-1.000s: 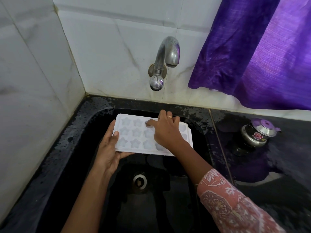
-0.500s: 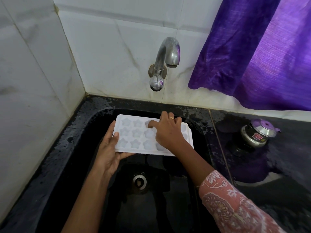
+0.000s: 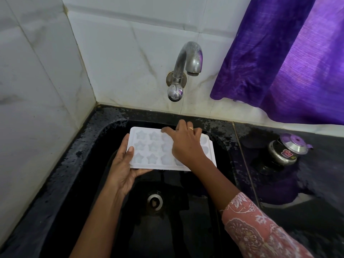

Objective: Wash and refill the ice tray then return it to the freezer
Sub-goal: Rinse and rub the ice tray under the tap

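A white ice tray (image 3: 149, 148) with star-shaped and rounded cells is held level over the black sink (image 3: 104, 138). My left hand (image 3: 124, 168) grips its left end, thumb on top and fingers underneath. My right hand (image 3: 186, 144) lies on the tray's middle and right part, its fingers resting across the cells and reaching toward the far edge. It hides several cells. A metal tap (image 3: 186, 67) juts from the tiled wall above the tray, and no water runs from it.
The sink drain (image 3: 154, 202) lies below the tray. A small steel pot with a purple lid (image 3: 288, 149) stands on the wet black counter to the right. A purple curtain (image 3: 288, 58) hangs at the upper right. White tiled walls close in the left and back.
My right hand's fingers have slid a little further back and right across the tray's cells. The tray and my left hand have stayed where they were.
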